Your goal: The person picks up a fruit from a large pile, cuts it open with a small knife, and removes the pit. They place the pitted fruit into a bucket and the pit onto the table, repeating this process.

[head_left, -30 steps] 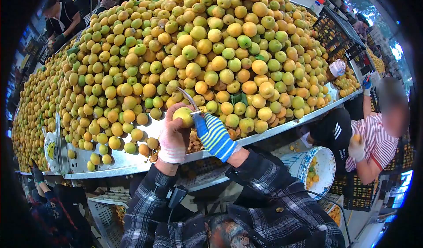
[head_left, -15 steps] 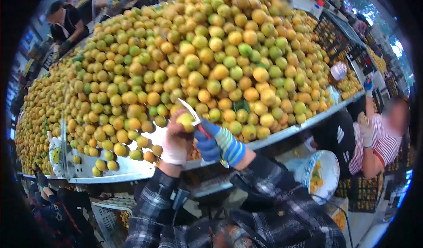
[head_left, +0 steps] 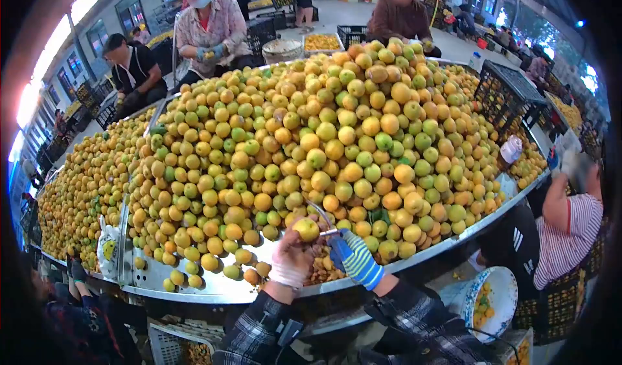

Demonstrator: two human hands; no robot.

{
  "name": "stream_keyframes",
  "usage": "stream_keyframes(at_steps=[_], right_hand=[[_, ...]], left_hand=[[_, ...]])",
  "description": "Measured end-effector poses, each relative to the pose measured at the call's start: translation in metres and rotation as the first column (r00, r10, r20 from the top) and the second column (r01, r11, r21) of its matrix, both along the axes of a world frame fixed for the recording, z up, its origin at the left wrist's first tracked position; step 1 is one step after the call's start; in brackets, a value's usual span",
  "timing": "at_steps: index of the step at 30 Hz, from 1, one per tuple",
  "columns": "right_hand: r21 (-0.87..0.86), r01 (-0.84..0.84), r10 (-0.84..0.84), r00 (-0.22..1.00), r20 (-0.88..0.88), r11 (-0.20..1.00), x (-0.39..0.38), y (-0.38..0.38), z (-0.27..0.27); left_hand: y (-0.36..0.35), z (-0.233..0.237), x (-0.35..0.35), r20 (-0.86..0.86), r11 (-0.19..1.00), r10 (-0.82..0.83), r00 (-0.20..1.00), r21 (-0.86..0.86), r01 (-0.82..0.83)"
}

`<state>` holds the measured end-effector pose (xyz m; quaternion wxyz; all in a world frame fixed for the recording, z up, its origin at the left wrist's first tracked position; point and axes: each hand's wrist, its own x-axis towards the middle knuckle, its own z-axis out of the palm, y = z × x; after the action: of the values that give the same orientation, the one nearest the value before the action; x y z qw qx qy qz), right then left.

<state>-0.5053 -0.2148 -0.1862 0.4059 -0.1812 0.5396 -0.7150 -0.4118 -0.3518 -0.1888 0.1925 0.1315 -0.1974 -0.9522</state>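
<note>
My left hand [head_left: 293,256], in a pale glove with bare fingertips, is closed round a yellow-green fruit [head_left: 306,229]. Close on its right, my right hand [head_left: 355,255], in a blue striped glove, grips a small curved knife [head_left: 320,213]. The thin blade arcs over the upper right side of the fruit, and the knife's lower end runs into the glove. Behind both hands rises a large heap of yellow, orange and green fruit [head_left: 311,132] on a metal-edged table [head_left: 214,295]. Orange-brown scraps [head_left: 322,271] lie just under the hands.
A white-and-blue bucket [head_left: 502,303] with fruit pieces stands at lower right, beside a person in a striped shirt [head_left: 570,235]. Several people sit across the table. A black crate [head_left: 512,90] rests at the back right, and a white plastic bag [head_left: 107,248] at the left.
The view has tilted up, so the heap and table sit lower and people behind them show. My hands appear lower and further right, still holding the fruit and knife.
</note>
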Motion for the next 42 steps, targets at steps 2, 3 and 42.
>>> stream_keyframes(at_steps=[2,3,42], right_hand=[[0.078,0.004,0.0,0.998,-0.056,0.997,-0.008,-0.006,-0.035],[0.091,0.044,-0.021,0.971,-0.237,0.995,-0.001,-0.005,-0.004],[0.534,0.222,0.418,0.413,-0.809,0.816,-0.002,-0.003,0.003]], left_hand=[[-0.006,-0.003,-0.002,-0.042,1.0,0.023,0.999,-0.007,-0.023],[-0.009,-0.014,-0.004,-0.079,0.999,0.036,0.996,0.018,-0.034],[0.002,0.003,-0.012,0.128,0.98,-0.151,0.98,-0.113,0.166]])
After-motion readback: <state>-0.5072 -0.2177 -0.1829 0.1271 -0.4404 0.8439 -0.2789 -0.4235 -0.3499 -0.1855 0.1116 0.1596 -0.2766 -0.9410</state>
